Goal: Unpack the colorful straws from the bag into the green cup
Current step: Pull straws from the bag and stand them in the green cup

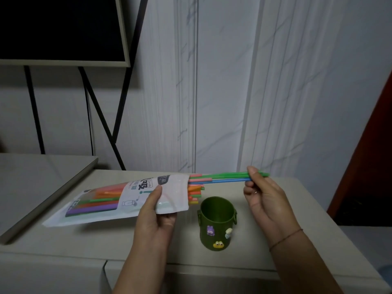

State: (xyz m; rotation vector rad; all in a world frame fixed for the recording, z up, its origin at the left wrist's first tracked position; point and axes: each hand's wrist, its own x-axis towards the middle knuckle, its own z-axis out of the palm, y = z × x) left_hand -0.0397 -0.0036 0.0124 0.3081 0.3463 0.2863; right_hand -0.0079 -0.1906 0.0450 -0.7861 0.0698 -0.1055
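The step in hand is judged to be the withdrawal of a first small batch. A few straws (224,176), green and blue, are pinched near their 3 o'clock ends between the thumb and fingertips of the right hand (265,200). How many are held cannot be counted for certain, since they overlap; perhaps three. They lie nearly level. Most of their length is outside the bag (127,200), and only the 9 o'clock ends are inside its mouth.

The bag is held level above the table (84,247) by the left hand (154,217). The thumb is pressed on the upper face near the mouth and the fingers are curled underneath. The mouth is turned toward 3 o'clock. The bundle (101,198) of orange, green and purple is seen through the clear panel, with short ends poking from the mouth.

The cup (216,221) stands upright on the table at 5 o'clock from the bag's mouth, between the two hands and lower than both. Nothing is seen inside it, so the task is judged to be near its start.

For the next move, the pinched straws would have to be pulled clear toward 3 o'clock. They would then be tipped upright and lowered into the cup, which lies at 7 o'clock from the right hand. The bag should be kept level so that the bundle is not spilled.
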